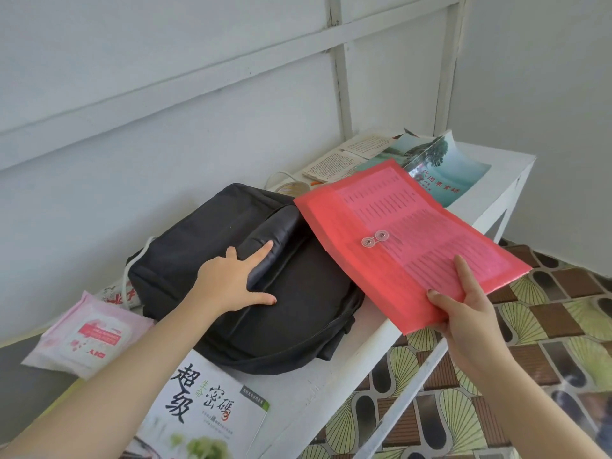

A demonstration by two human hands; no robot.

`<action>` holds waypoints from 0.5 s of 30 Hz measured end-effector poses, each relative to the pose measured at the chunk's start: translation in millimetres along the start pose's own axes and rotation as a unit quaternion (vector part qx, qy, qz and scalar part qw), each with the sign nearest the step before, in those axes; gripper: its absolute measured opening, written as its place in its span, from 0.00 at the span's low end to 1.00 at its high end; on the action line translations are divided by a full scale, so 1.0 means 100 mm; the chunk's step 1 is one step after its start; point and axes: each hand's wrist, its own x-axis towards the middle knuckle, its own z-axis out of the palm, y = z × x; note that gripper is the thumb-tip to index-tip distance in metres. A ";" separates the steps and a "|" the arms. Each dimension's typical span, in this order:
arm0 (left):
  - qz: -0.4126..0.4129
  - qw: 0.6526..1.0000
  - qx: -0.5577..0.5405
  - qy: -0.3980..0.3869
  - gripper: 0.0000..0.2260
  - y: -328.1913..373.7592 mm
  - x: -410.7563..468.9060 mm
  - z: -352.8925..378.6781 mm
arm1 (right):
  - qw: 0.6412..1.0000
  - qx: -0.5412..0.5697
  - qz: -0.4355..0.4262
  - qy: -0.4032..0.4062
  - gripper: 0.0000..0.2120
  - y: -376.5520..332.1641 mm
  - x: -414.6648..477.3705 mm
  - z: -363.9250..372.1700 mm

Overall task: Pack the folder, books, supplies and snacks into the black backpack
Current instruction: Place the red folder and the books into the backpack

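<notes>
Packing has barely begun. The black backpack (298, 309) lies flat on the white table (331, 385); whether its zip is open cannot be told from here. The left hand (231, 283) rests on it, fingers straight and spread, holding nothing. The right hand (463, 313) pinches the near corner of the red folder (397, 233), held up just right of the bag. Not yet packed: a book (205, 402) near, a magazine (453, 173) and booklet (337, 160) far right, and a wipes packet (86, 336) left.

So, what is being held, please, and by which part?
The right hand grips the red folder by its near edge; the left hand rests on the black backpack.
</notes>
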 end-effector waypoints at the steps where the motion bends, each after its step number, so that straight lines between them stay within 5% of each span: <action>1: 0.004 1.000 -0.010 -0.006 0.43 -0.02 0.01 -0.02 | 1.000 -0.001 -0.004 0.001 0.34 -0.01 -0.03 -0.01; 15: 0.045 0.986 -0.152 0.049 0.32 -0.02 0.02 -0.23 | 0.969 -0.198 -0.139 0.043 0.35 0.07 -0.63 0.04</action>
